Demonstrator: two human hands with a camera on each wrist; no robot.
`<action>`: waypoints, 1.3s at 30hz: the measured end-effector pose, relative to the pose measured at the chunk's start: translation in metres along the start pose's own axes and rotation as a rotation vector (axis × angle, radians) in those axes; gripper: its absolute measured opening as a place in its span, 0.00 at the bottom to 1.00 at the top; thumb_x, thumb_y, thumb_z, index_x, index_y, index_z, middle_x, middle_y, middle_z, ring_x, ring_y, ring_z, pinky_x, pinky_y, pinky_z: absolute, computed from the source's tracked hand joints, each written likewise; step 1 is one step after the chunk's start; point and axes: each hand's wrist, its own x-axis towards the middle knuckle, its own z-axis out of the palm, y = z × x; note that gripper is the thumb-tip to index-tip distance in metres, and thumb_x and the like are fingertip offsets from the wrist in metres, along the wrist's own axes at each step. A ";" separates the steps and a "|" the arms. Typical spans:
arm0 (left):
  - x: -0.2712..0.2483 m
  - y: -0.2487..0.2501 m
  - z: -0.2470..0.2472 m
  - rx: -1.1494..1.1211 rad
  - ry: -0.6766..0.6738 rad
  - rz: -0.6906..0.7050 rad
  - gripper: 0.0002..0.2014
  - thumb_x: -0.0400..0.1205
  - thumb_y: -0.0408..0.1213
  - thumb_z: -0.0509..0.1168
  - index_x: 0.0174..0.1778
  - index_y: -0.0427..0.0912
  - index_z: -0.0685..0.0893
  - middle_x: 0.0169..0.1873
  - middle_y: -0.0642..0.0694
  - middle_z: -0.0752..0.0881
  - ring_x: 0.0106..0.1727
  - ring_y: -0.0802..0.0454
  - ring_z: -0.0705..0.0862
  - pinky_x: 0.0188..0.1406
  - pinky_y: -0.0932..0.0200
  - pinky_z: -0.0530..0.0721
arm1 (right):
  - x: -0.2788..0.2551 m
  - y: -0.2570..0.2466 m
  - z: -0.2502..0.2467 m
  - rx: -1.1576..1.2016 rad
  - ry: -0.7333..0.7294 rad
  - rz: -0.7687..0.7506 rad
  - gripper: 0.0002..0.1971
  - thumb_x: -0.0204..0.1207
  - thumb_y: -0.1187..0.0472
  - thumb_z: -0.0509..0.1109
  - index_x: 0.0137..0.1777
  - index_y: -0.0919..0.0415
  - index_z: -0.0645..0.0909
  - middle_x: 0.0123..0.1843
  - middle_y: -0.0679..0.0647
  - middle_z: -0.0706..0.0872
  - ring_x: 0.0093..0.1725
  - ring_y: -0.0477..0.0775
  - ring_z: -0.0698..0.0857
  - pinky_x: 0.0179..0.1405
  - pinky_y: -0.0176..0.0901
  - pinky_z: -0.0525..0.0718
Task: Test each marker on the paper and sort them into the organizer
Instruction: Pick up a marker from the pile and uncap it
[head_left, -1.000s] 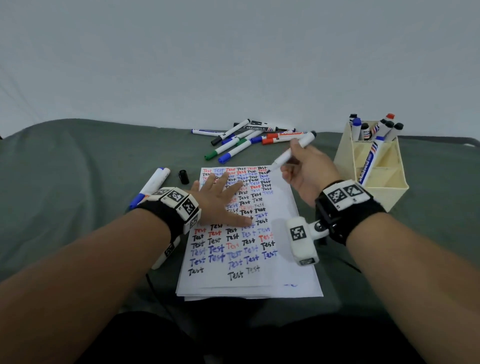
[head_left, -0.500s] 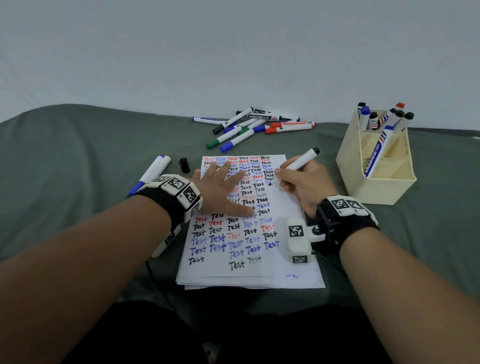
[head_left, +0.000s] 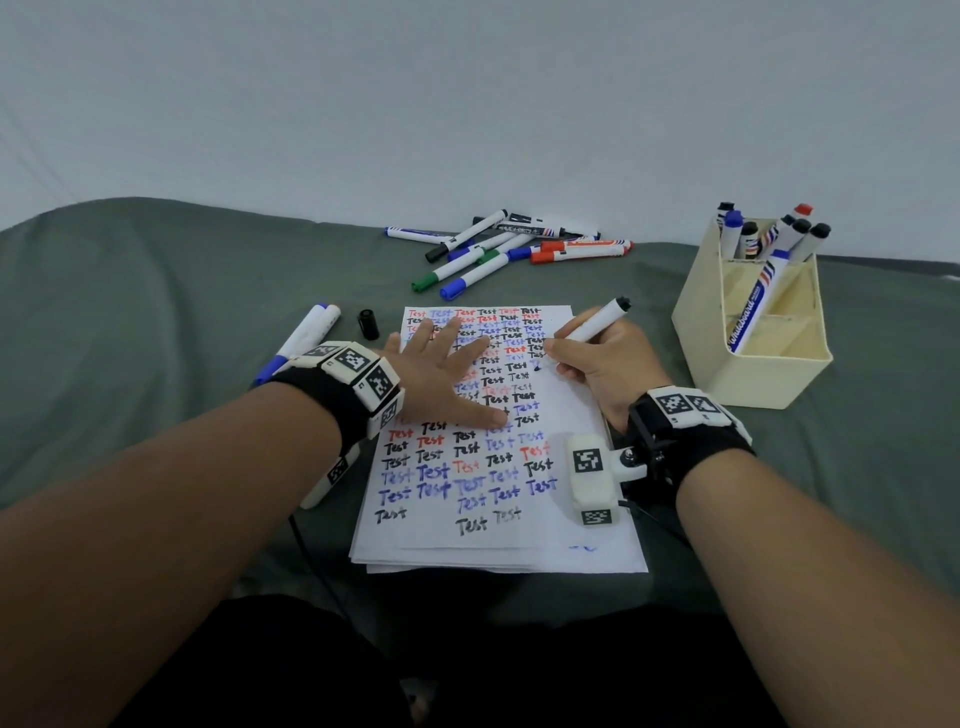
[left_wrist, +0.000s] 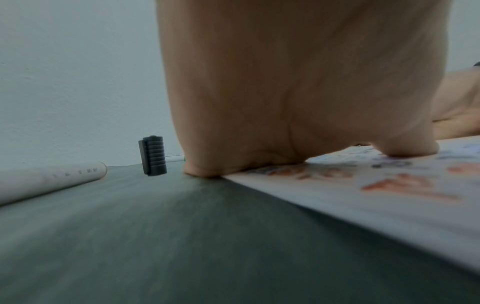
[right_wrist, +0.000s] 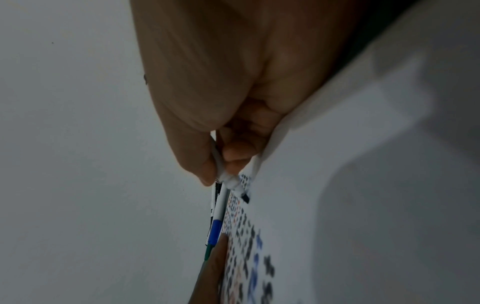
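White paper covered in rows of "Test" words lies in front of me on the grey cloth. My left hand lies flat on the paper with fingers spread, pressing it down. My right hand grips an uncapped black marker like a pen, its tip on the paper's right side. Its black cap stands left of the paper. A cream organizer at the right holds several markers. A pile of loose markers lies beyond the paper.
Two white markers lie left of the paper beside my left wrist, one seen in the left wrist view. A pale wall stands behind the table. A cable runs off the paper's right edge under my right wrist.
My right hand has come down from above the paper's top edge and set the marker tip onto the right side of the paper. The left hand has stayed flat on the sheet.
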 end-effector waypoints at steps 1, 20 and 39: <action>0.000 0.000 0.000 -0.001 0.001 0.001 0.66 0.49 0.95 0.44 0.80 0.71 0.27 0.84 0.55 0.25 0.86 0.44 0.27 0.82 0.28 0.35 | 0.000 0.000 0.000 -0.008 -0.004 -0.002 0.10 0.72 0.70 0.81 0.38 0.59 0.83 0.28 0.51 0.86 0.27 0.48 0.83 0.29 0.37 0.83; 0.001 0.000 0.002 -0.014 0.004 0.003 0.67 0.48 0.95 0.44 0.81 0.71 0.27 0.84 0.54 0.24 0.85 0.44 0.26 0.82 0.28 0.34 | 0.001 0.002 -0.001 -0.026 -0.018 -0.030 0.12 0.71 0.70 0.81 0.34 0.54 0.85 0.29 0.52 0.87 0.28 0.46 0.85 0.31 0.37 0.85; 0.000 0.000 0.001 -0.019 -0.002 0.002 0.66 0.48 0.95 0.44 0.80 0.72 0.26 0.83 0.55 0.23 0.85 0.45 0.25 0.82 0.29 0.33 | 0.004 0.005 -0.003 -0.010 0.005 -0.020 0.10 0.71 0.70 0.81 0.36 0.58 0.83 0.28 0.51 0.85 0.26 0.47 0.82 0.27 0.37 0.82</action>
